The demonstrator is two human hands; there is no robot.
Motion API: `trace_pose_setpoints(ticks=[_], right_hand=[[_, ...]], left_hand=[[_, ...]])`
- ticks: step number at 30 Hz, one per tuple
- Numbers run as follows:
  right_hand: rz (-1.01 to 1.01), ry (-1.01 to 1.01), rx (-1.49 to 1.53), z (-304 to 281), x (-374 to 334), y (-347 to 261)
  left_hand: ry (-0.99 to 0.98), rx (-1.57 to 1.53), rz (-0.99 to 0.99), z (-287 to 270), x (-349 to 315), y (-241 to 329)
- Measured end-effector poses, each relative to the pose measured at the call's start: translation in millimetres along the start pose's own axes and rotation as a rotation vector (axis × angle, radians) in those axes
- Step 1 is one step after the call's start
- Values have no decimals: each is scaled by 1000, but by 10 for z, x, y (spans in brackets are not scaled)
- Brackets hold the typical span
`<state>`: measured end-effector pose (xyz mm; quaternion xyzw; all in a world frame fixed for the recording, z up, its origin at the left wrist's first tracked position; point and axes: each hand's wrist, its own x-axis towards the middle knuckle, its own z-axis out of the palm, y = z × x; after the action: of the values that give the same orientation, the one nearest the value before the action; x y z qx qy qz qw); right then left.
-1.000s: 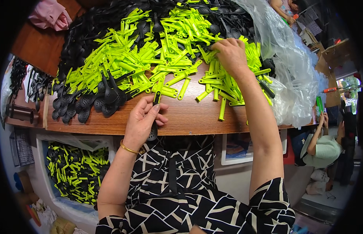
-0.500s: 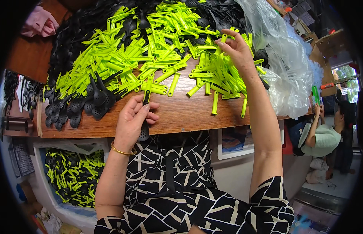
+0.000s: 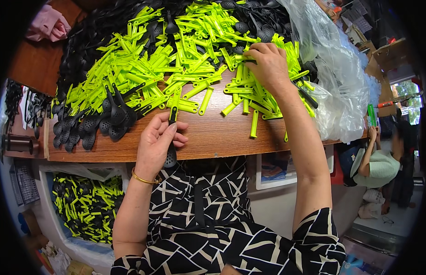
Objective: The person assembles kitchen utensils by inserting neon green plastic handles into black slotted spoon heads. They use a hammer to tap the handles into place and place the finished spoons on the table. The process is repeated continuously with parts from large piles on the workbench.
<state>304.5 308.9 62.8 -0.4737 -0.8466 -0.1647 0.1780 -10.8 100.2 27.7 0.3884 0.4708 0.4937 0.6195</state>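
Note:
My left hand (image 3: 154, 140) is closed round the black shaft of a slotted spoon (image 3: 171, 156), held over the table's front edge. Its perforated head hangs down below my fingers, and a lime-green handle (image 3: 176, 97) lines up with the shaft's far end. At the right-hand pile of loose green handles (image 3: 254, 94), my right hand (image 3: 269, 66) reaches in with bent fingers. Its back faces up, so whatever lies between the fingertips is hidden. A bigger heap of green handles (image 3: 126, 68) spreads at the left and middle of the table.
Black slotted spoons (image 3: 114, 114) lie along the heap's left edge. Clear plastic sheeting (image 3: 336, 82) covers the table's right side. Below left stands a white bin (image 3: 66, 233) of green-and-black pieces. At far right a person (image 3: 378, 167) holds something green.
My right hand has turned over, back upward, and dipped into the green pile; the handle seen upright at its fingertips is no longer visible there. My left hand keeps its hold.

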Motion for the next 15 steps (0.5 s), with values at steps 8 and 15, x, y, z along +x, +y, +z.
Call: trace_pose_setpoints(ticks=[8,15], right_hand=[[-81,10,141,-26,-24,63],[-113,-17,173,-51,-126,-130]], left_hand=[[-14,6,-8,-18,6,-40],[-43,62,-10,3,27,-44]])
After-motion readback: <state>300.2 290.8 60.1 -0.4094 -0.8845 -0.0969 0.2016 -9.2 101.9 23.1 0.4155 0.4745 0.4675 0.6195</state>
